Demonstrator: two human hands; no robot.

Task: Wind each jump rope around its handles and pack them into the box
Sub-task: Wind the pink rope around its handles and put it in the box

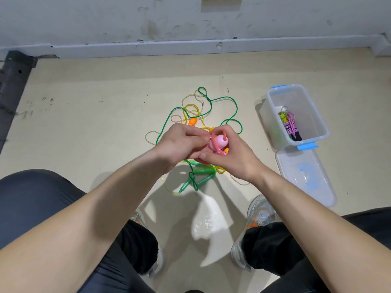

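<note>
- Person sits low over the floor [95, 123], both forearms reaching forward, hands together at centre of view above the rope tangle.
- Left hand [179, 142]: fingers curled, pinching a run of pink cord [213, 135] pulled taut toward the other hand.
- Right hand [228, 157]: wrapped around the pink handles [220, 142], thumb underneath. A loop of the cord passes over the rounded end.
- Handle axis: the rounded end faces up toward the camera. The rest of the handles is buried in the palm, so the bundle appears to stand steeply, not flat. The exact tilt cannot be read.
- Judgement: the winding on this rope is near its finish, with the loose end being looped or tucked.
- Box [300, 102]: open, on the floor to the right of the hands and a little farther out, well apart from them. Its long axis runs away from the person, slanting slightly.
- Inside the box, wound ropes [291, 124] lie against the near right part. The far and left part shows bare plastic.
- Lid [304, 176] lies flat on the floor just beside the box's near end.
- The right hand is the nearer one to the box, and it already holds the bundle. A drop-in calls for a swing rightward and outward, with the bundle turned to lie along the box's length.
- Left on the floor under the hands: green rope [201, 173] with its handles close to the person, a yellow cord [190, 105], and a beige braided cord with an orange handle [193, 121], all interlaced.
- Risk: the pink cord could slip off the rounded end if the pinch loosens.
</note>
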